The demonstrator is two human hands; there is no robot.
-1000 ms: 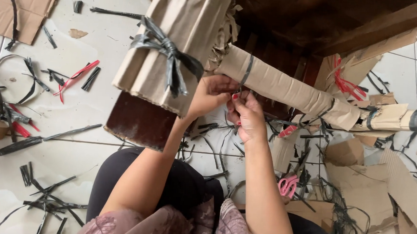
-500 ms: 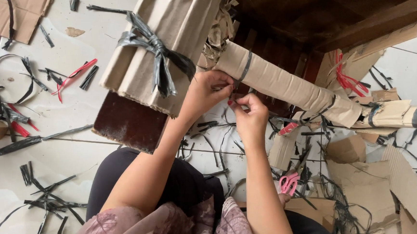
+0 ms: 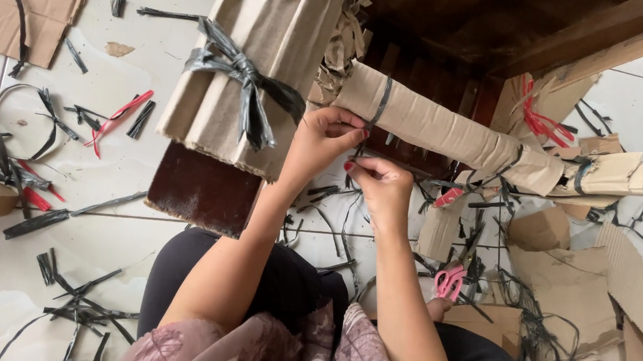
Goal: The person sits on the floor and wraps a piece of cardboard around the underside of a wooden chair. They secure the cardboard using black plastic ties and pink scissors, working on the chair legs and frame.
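A dark wooden furniture piece (image 3: 450, 25) wrapped in cardboard lies on the tiled floor. One long leg (image 3: 444, 128) is rolled in cardboard and bound by black plastic strips. My left hand (image 3: 324, 140) pinches the black strip (image 3: 380, 102) at the near end of that leg, against its underside. My right hand (image 3: 381, 184) is just below it, fingers closed on the hanging end of the same strip. A wider cardboard bundle (image 3: 261, 65) tied with a black plastic bow (image 3: 242, 79) lies to the left of my hands.
Cut black and red plastic strips (image 3: 74, 217) litter the white tiles on the left. Torn cardboard pieces (image 3: 598, 279) pile up on the right. Pink-handled scissors (image 3: 449, 281) lie by my right knee. A flat cardboard sheet (image 3: 39, 0) is at the top left.
Both hands have shifted slightly up and right along the wrapped leg, staying together on the black strip. The view has tilted a little.
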